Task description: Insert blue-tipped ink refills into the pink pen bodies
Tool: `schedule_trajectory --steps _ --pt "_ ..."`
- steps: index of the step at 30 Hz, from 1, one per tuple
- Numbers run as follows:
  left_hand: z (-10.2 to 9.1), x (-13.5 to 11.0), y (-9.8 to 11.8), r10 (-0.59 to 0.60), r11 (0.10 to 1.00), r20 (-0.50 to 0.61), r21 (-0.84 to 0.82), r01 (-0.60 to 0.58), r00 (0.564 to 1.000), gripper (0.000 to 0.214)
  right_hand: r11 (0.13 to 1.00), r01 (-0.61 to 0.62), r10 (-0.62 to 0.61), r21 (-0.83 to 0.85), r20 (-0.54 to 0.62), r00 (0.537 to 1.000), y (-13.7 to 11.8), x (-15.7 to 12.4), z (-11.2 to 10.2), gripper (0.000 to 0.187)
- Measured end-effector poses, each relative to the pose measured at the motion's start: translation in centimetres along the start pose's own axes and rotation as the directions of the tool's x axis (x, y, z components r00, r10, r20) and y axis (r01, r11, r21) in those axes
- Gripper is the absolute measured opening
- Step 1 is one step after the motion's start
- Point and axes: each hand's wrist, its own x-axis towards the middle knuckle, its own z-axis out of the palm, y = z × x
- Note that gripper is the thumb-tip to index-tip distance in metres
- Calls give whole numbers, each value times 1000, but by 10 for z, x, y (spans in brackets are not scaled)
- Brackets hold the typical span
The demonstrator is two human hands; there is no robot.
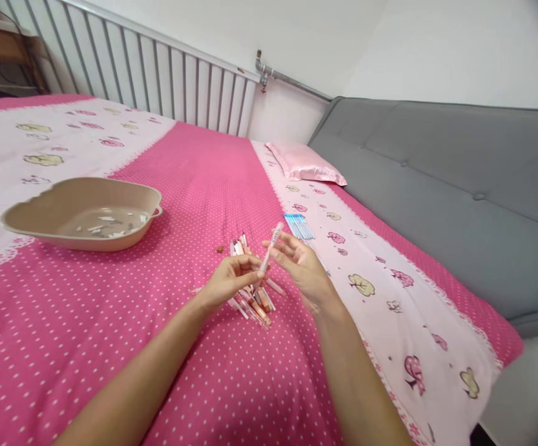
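Observation:
Between my two hands is a pale pink pen [271,246], tilted with its upper end away to the right. My left hand [232,279] pinches its lower end between thumb and fingers. Higher up on the same pen, the thumb and fingers of my right hand [301,266] are closed around it. Underneath lies a loose pile of pens [255,303] in pink, white and orange tones, partly hidden by my hands. Just beyond my right hand, a row of blue pens [299,227] lies side by side on the bedspread.
A beige basin [83,241] with several small white and grey pieces inside stands on the pink bedspread [157,347] at left. A small brown bit [220,249] lies by the pile. Farther back are a pink pillow [304,164], a grey headboard [436,167] and a white radiator [157,68].

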Motion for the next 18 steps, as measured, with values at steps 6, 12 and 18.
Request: schedule_trajectory --steps 6,12,18 --pt "-1 0 -1 -15 1000 0 -6 15 1000 25 999 -49 47 14 92 995 -5 -3 -2 49" --pt "0 0 -1 -7 1000 3 0 7 1000 23 998 -45 42 35 82 996 -3 -1 -1 48" --pt "0 0 0 7 1000 9 1 -7 1000 23 998 -57 57 10 -3 998 -2 0 0 50"
